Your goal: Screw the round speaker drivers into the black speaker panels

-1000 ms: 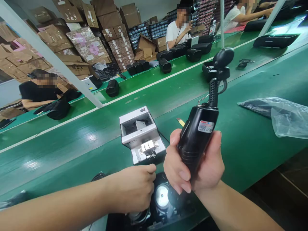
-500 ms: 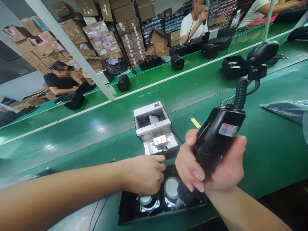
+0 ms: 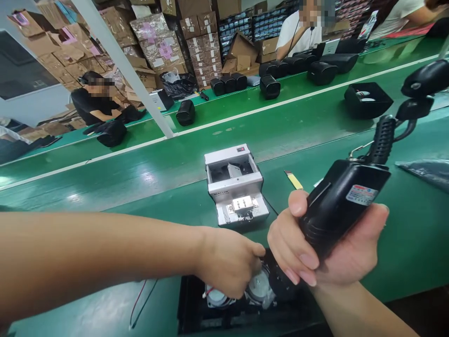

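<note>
Though largely hidden under the left hand [image 3: 226, 262], two round speaker drivers [image 3: 259, 285] seated in an open black housing [image 3: 185, 304] at the near edge of the green desk [image 3: 403, 252]. Red and black wires [image 3: 138, 299] trailing on the desk just beside the housing. Left hand curled over the drivers, fingers together, fingertips close to the farther driver; whether clamped on it, impossible to tell from this view. Right hand [image 3: 326, 248] clamped round the black body of an electric screwdriver [image 3: 343, 201], nose angled down beside the left hand (bit hidden behind the fingers), with the cord [image 3: 382, 140] rising to a black spring balancer [image 3: 421, 79] at upper right. Just beyond the hands, a silver screw feeder [image 3: 235, 185], top compartment open. Farther along, on the upper desk, a black speaker cabinet [image 3: 368, 100], then a row of cabinets [image 3: 315, 65] in front of a co-worker in a white shirt [image 3: 298, 32].
</note>
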`<state>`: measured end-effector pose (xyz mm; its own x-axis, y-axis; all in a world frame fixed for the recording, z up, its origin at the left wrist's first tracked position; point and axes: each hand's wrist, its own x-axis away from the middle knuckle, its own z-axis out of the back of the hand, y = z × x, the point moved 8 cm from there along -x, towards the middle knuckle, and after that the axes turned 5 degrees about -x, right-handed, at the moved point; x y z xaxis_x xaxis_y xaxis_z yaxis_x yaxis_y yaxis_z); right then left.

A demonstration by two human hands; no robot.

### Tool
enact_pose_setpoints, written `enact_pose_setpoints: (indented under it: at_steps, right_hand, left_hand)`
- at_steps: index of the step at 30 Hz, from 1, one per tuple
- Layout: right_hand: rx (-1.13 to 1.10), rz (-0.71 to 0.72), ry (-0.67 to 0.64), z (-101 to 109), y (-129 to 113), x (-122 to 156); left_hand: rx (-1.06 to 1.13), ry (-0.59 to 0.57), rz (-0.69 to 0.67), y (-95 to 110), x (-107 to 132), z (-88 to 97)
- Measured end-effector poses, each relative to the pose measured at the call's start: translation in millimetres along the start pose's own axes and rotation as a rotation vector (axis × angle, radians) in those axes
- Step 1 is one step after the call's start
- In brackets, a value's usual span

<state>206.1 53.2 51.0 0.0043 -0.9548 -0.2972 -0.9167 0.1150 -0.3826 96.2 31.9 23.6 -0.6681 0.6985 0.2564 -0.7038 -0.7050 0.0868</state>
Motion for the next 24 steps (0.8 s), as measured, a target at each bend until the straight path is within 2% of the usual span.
enact_pose_setpoints:
  at_steps: [4,8,16,21,24]
  right_hand:
    - [-0.002,-0.009,0.018,2.0,2.6,-0.4]
    - [-0.019,-0.008,-0.020,2.8,5.3,-1.3]
    - [0.014,-0.005,-0.042,4.7,3.4,-1.3]
    - [0.053,0.002,-0.060,6.5,3.3,-3.3]
    - [0.071,0.016,-0.041,7.0,1.3,-2.7]
  left_hand:
    - [0.047,0.002,-0.004,-4.4,2.4,2.2]
    - [0.074,0.032,0.016,-9.3,4.4,4.8]
    - [0.059,0.250,0.149,-12.1,8.3,13.8]
    - [-0.007,0.294,0.177,-10.7,5.6,33.9]
    - [-0.056,0.269,0.302,-18.0,16.7,53.1]
